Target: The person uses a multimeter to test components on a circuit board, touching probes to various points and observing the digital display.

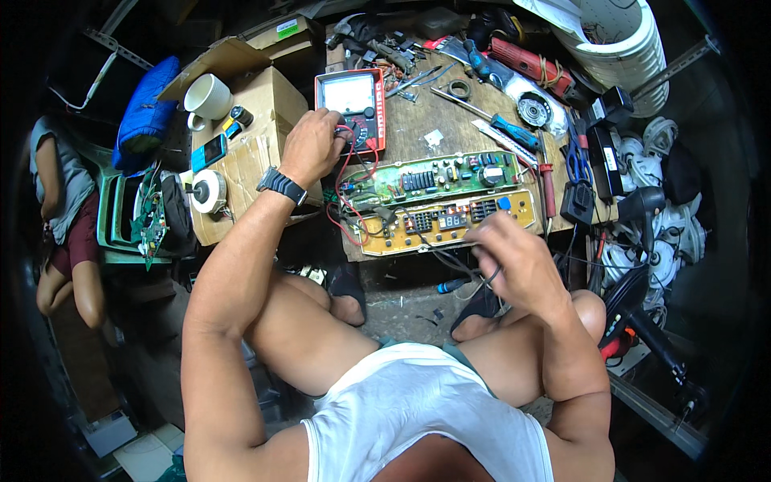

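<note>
Left hand (313, 149): on the red-framed analog multimeter (357, 103), brown wooden worktop's (418, 120) left; can't tell its grip.
Right hand (518, 261): curled by the near, long tan circuit board (438, 233); can't tell whether grip holds anything.

Red meter (351, 95), perhaps flat, beyond two circuit boards (438, 178)

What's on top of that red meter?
The left hand reaches over the red meter's lower left. Its pale display and part of the dark dial show; whatever the hand covers is hidden.

Bright centre, dark distorted edges
</note>
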Tool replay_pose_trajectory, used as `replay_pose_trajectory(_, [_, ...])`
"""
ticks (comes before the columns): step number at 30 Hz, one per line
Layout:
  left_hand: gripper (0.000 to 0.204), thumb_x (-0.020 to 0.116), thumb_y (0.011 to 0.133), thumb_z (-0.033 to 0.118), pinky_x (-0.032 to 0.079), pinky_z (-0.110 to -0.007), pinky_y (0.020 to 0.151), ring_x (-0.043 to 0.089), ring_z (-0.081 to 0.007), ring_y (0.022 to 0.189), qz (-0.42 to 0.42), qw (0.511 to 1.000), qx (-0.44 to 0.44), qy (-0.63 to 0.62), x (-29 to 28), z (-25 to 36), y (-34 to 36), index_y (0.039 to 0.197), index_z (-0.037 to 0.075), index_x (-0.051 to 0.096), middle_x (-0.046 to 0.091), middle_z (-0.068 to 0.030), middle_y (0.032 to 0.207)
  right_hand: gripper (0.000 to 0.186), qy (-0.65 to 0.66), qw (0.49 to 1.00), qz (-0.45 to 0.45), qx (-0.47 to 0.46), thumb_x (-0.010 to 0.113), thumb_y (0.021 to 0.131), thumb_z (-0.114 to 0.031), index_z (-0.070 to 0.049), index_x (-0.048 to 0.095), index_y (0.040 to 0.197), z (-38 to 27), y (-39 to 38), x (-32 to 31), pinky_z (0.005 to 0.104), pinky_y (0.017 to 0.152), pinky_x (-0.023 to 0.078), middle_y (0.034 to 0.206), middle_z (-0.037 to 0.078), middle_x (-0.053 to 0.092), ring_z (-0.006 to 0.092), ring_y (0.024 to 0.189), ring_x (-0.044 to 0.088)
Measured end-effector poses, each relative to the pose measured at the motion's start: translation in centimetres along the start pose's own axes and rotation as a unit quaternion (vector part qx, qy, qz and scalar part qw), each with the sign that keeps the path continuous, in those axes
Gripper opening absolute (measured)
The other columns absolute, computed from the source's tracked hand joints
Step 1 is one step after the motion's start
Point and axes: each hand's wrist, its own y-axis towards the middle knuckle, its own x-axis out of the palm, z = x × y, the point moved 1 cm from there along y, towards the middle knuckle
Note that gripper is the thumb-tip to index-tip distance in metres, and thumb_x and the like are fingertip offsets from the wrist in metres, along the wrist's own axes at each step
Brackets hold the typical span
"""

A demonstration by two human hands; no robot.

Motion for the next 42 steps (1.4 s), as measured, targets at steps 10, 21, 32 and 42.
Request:
replay_pose_trajectory(10, [0.022,0.073,0.098,0.019,0.057,-0.057,0.094,0.072,-0.0459,0.108,-0.021,0.999,-0.034,-0.006,1.9,0.6,1.3,0.108,0.000,0.071,0.075,-0.0240,0.110,0.017,-0.218,0.890,-0.361,-0.172,0.069,0.090,-0.022,-0.007,0.076,0.089,-13.0,-0.5,-5.1,0.0384,0.081,0.054,0.092,0.008,0.069,0.0259,0.092,0.071])
replay_pose_trajectory(21, [0.025,0.073,0.098,0.023,0.056,-0.057,0.094,0.071,-0.0477,0.108,-0.028,0.999,-0.018,0.015,2.6,0.5,1.8,0.110,0.001,0.071,0.076,-0.0247,0.112,0.015,-0.411,0.774,-0.451,-0.170,0.068,0.091,-0.020,-0.008,0.078,0.092,-18.1,0.4,-7.5,0.0402,0.079,0.052,0.090,0.007,0.070,0.0246,0.086,0.067])
replay_pose_trajectory(32, [0.032,0.056,0.079,-0.006,0.051,-0.052,0.102,0.060,-0.0448,0.118,0.037,0.990,0.121,-0.056,-1.5,0.3,1.0,0.110,-0.002,0.066,0.064,-0.0229,0.119,0.012,-0.378,0.806,-0.436,-0.128,0.072,0.088,-0.017,-0.011,0.080,0.095,-16.4,0.4,-5.1,0.0412,0.079,0.056,0.097,0.010,0.075,0.0235,0.091,0.074])
replay_pose_trajectory(42, [0.053,0.043,0.120,0.051,0.056,-0.051,0.091,0.073,-0.0445,0.102,0.107,0.986,-0.051,-0.115,-11.2,5.0,-4.2,0.136,0.004,0.063,0.069,-0.0219,0.118,0.023,-0.176,0.968,0.179,0.029,0.070,0.094,-0.003,-0.010,0.070,0.116,4.1,0.9,0.0,0.0519,0.081,0.058,0.107,0.014,0.068,0.0398,0.098,0.072])
